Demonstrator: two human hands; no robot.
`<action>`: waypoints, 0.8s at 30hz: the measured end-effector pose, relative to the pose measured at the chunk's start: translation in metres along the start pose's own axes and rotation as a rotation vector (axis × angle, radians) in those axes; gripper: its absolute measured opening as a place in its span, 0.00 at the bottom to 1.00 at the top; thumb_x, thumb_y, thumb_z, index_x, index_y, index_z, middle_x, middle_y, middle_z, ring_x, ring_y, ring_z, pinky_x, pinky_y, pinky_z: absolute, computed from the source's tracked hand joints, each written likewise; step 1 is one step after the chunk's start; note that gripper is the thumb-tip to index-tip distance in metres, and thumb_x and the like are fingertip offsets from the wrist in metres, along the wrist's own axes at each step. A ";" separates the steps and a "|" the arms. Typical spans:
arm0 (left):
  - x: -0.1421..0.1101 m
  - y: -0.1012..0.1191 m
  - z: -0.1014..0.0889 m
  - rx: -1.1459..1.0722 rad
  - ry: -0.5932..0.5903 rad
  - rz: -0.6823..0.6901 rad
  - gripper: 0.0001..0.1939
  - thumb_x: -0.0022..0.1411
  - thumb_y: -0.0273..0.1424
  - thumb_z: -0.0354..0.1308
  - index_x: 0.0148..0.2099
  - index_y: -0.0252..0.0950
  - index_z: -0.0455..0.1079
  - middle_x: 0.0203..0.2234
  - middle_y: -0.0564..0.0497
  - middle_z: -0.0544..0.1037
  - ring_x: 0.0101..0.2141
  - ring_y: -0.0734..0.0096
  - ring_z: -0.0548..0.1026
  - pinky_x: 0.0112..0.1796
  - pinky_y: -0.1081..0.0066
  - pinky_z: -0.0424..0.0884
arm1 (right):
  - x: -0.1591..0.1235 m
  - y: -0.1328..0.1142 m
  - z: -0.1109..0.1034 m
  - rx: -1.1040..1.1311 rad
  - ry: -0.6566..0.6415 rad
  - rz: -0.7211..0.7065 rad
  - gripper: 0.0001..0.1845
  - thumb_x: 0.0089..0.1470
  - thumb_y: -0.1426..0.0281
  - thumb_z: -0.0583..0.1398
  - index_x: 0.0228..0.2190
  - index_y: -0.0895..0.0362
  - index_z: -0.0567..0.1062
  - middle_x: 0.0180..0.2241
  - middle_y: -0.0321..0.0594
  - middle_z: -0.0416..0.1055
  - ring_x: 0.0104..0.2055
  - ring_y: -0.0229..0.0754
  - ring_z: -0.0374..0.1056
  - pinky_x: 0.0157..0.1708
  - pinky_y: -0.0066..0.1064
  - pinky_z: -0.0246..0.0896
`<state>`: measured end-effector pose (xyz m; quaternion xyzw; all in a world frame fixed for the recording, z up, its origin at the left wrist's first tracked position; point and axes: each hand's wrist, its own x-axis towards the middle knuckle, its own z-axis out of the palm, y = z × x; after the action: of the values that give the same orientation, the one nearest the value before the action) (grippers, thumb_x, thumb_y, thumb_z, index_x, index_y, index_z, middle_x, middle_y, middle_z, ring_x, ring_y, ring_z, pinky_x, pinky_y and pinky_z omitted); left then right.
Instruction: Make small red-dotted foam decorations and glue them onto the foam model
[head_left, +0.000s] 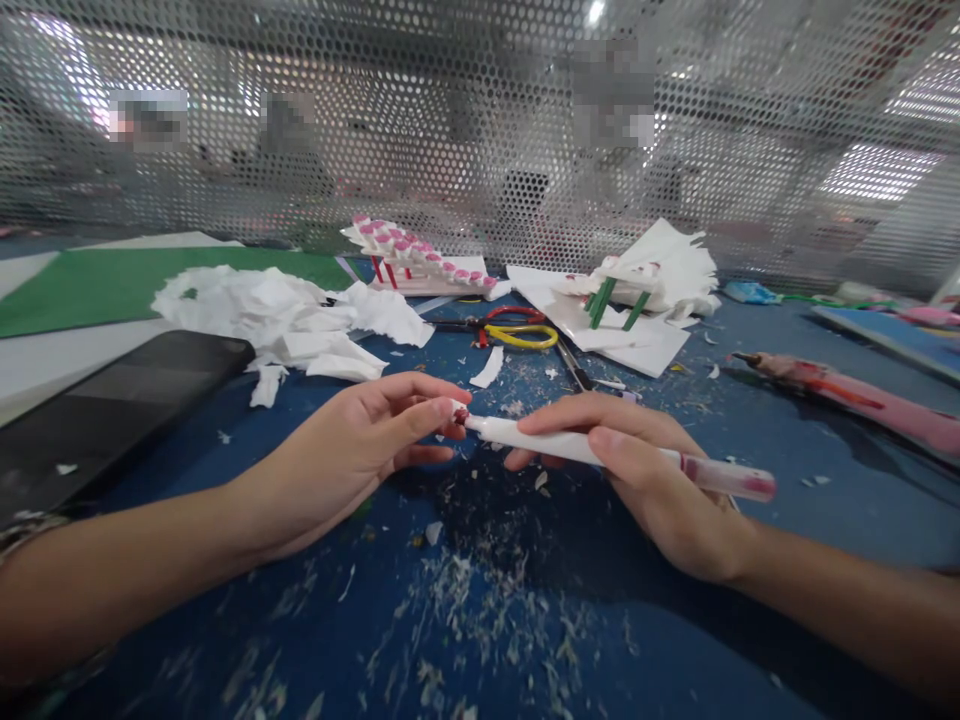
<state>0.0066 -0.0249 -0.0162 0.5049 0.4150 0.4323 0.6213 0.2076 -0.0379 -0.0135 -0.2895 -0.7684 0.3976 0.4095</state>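
Note:
Between the thumb and fingers of my left hand is pinched a small white piece with dark red colouring; its exact kind is partly hidden by the fingertips. My right hand grips a white marker with its reddish clear cap on the back end. The marker's tip points left and meets the red part of the piece, or nearly so. Just beyond both hands lie scissors with red and yellow handles.
Crumpled white tissue and a black phone lie left, by a green sheet. Behind stand a pink-dotted piece and a white one on green legs. A pink dark-tipped tool lies right. Perforated metal closes the back.

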 end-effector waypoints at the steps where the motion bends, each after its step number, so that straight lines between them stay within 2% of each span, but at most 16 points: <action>1: 0.000 0.000 0.001 -0.003 0.003 -0.004 0.04 0.52 0.29 0.57 0.29 0.38 0.73 0.23 0.56 0.73 0.27 0.81 0.70 0.27 0.85 0.67 | 0.000 -0.001 0.000 -0.013 -0.001 -0.005 0.15 0.55 0.72 0.47 0.36 0.57 0.72 0.31 0.37 0.73 0.36 0.34 0.67 0.37 0.27 0.59; 9: -0.003 0.005 0.005 -0.027 0.029 -0.032 0.01 0.50 0.26 0.59 0.27 0.36 0.71 0.20 0.57 0.72 0.25 0.82 0.69 0.26 0.85 0.65 | -0.004 0.002 -0.002 0.140 0.042 -0.004 0.15 0.55 0.70 0.47 0.38 0.55 0.71 0.32 0.39 0.72 0.36 0.39 0.67 0.37 0.32 0.59; 15: -0.004 0.005 0.004 -0.047 -0.014 -0.035 0.02 0.51 0.25 0.58 0.27 0.35 0.70 0.22 0.57 0.71 0.25 0.83 0.69 0.29 0.85 0.66 | -0.003 0.002 -0.001 0.133 -0.006 -0.002 0.15 0.56 0.70 0.47 0.39 0.54 0.71 0.33 0.38 0.72 0.37 0.38 0.67 0.38 0.30 0.59; 24: -0.002 0.005 0.002 -0.059 -0.044 -0.044 0.03 0.52 0.24 0.57 0.28 0.35 0.70 0.23 0.57 0.72 0.26 0.82 0.70 0.29 0.85 0.67 | -0.002 0.003 -0.002 0.090 0.029 0.006 0.14 0.55 0.71 0.47 0.37 0.55 0.72 0.31 0.37 0.73 0.36 0.37 0.67 0.38 0.30 0.59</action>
<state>0.0070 -0.0271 -0.0107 0.4863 0.3992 0.4193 0.6544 0.2102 -0.0369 -0.0166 -0.2787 -0.7428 0.4290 0.4319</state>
